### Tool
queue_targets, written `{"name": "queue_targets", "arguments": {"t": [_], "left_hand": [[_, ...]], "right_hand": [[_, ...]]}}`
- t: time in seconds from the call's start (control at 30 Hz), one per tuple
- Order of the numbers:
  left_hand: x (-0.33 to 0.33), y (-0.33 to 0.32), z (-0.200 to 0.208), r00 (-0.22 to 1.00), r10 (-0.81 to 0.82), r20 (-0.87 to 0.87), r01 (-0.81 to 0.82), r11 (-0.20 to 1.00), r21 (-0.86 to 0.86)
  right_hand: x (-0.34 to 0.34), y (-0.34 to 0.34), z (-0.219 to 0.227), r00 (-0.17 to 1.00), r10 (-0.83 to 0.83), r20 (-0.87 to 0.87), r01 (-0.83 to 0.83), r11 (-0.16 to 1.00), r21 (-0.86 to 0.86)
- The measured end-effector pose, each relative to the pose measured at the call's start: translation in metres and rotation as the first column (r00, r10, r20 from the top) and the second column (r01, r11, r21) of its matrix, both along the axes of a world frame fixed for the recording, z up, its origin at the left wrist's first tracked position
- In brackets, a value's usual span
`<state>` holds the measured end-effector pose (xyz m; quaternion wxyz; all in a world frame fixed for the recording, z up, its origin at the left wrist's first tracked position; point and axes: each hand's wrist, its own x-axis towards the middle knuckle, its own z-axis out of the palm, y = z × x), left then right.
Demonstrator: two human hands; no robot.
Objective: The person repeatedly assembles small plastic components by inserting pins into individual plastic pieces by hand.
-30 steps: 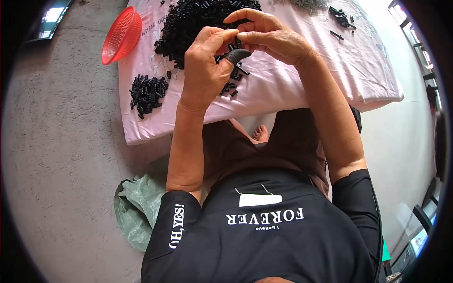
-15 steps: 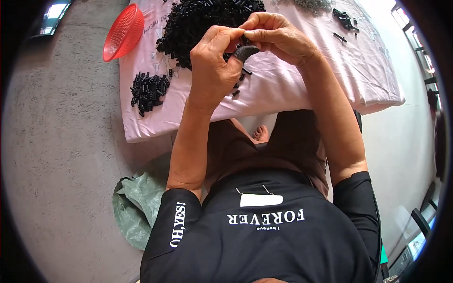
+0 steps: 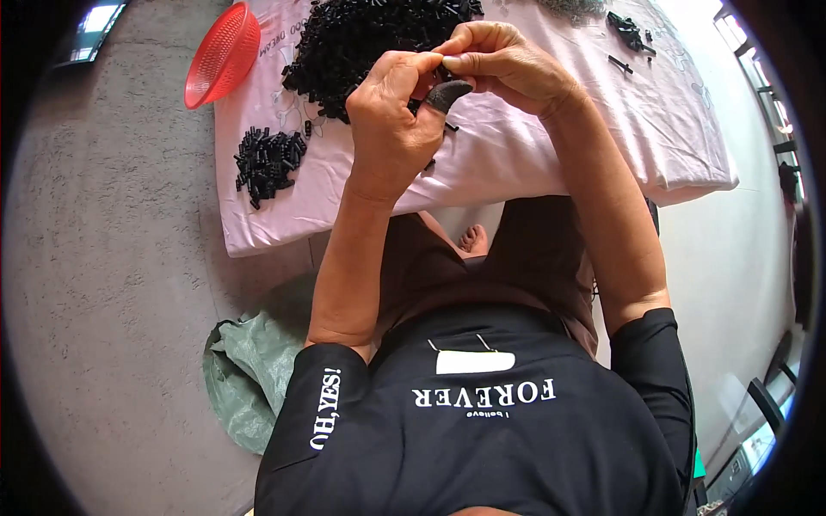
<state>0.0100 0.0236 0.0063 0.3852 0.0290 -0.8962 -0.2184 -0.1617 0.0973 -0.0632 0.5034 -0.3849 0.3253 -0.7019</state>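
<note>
one pink-covered tabletop (image 3: 654,146): carries one large black pile (image 3: 344,60) (landmark). one red basket (image 3: 224,56): left of the landmark. one left hand (image 3: 394,125), one right hand (image 3: 518,76): at its near right edge. one smaller black pile (image 3: 268,165): near left of it. one black part (image 3: 442,72), mostly hidden: same edge, grasped by both hands' fingers, pinched together.

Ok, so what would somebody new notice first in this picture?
Probably the big heap of little black pieces on the pink cloth, at the top middle. Then the bright red basket full of holes, tilted at the cloth's left edge. Also the dark thumb cover on the person's left grip, close beside the right grip.
</note>
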Motion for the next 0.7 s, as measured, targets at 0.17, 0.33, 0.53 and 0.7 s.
{"name": "queue_targets", "arguments": {"t": [0.17, 0.33, 0.53, 0.7], "left_hand": [[0.003, -0.002, -0.006, 1.000, 0.011, -0.027, -0.011, 1.000, 0.018], [0.014, -0.015, -0.008, 0.997, 0.075, -0.015, -0.074, 0.996, 0.055], [0.074, -0.081, -0.034, 0.785, 0.610, 0.106, -0.607, 0.792, -0.067], [0.096, -0.122, -0.059, 0.683, 0.725, 0.094, -0.641, 0.656, -0.398]], "right_hand": [[0.002, -0.001, 0.002, 0.999, 0.020, -0.047, -0.020, 1.000, 0.003], [0.008, 0.003, 0.011, 0.993, 0.024, -0.115, -0.010, 0.993, 0.117], [0.009, 0.006, 0.024, 0.987, -0.035, -0.155, 0.042, 0.998, 0.040], [0.006, 0.005, 0.022, 0.983, -0.012, -0.184, 0.016, 1.000, 0.020]]}}
